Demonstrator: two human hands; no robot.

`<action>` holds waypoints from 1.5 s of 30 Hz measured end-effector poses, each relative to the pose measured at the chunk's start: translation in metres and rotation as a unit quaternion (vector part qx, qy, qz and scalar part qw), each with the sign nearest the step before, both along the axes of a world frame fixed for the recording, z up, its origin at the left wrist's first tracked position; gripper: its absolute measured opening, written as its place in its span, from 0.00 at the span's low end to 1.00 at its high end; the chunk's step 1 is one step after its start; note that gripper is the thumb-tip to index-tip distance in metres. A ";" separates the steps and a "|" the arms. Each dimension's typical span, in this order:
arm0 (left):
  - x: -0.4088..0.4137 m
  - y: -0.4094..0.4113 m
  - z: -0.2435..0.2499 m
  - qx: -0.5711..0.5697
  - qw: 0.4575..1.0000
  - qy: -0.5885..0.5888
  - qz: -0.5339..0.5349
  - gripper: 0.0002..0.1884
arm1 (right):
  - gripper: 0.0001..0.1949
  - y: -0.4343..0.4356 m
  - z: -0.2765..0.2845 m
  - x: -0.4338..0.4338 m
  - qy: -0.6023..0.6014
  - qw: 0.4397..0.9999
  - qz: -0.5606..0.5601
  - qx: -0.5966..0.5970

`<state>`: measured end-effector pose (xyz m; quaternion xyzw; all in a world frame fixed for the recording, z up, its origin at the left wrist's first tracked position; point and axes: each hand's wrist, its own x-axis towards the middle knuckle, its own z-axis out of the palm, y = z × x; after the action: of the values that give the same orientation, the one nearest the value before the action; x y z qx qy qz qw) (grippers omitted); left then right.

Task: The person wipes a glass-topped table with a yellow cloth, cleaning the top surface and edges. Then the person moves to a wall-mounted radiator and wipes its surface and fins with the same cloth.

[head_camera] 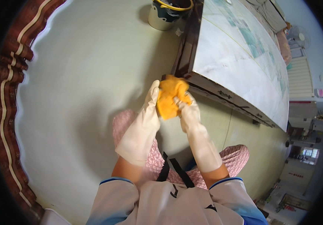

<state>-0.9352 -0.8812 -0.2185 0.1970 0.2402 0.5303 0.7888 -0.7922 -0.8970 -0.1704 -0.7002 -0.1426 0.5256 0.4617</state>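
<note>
An orange cloth, bunched and slightly blurred, is between my two hands in front of my knees. My right hand, in a long cream rubber glove, grips the cloth's right side with the thumb across it. On the other side my left hand, gloved alike, lies against the cloth's left edge with fingers extended; whether it pinches the cloth is hidden. Just beyond the cloth is the near corner of a low table with a glossy marble-pattern top and dark wooden drawer sides.
A bin with a yellow rim stands on the floor beside the table's far end, with a scrap of white paper nearby. Red-brown curtains hang along the left. A sofa and a fan are past the table.
</note>
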 end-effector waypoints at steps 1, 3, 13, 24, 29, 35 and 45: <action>0.000 0.001 0.002 -0.011 0.999 -0.041 0.004 0.36 | 0.35 0.003 0.016 -0.015 0.013 0.993 0.117 -0.006; -0.003 0.012 0.009 -0.069 0.991 -0.118 0.012 0.28 | 0.36 0.000 0.098 -0.043 -0.263 0.885 0.348 -0.161; 0.092 0.100 0.049 0.117 0.944 0.290 0.107 0.19 | 0.17 0.064 0.150 0.044 -0.619 0.591 0.309 0.416; 0.099 0.243 0.091 0.158 0.898 0.394 -0.117 0.20 | 0.18 0.095 0.128 0.069 -0.624 0.601 0.386 0.316; 0.142 0.329 0.086 0.162 0.864 0.468 -0.094 0.24 | 0.17 0.099 0.125 0.070 -0.641 0.583 0.395 0.306; 0.175 0.397 0.068 0.144 0.940 0.302 -0.058 0.22 | 0.13 0.104 0.141 0.061 -0.622 0.611 0.414 0.262; 0.141 0.226 -0.050 0.075 0.986 0.127 -0.070 0.20 | 0.15 0.105 0.134 0.063 -0.613 0.615 0.397 0.297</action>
<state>-0.7943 -0.6548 -0.2689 0.3383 0.2836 0.4605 0.7701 -0.7289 -0.7925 -0.0365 -0.5592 -0.8048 0.0351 0.1961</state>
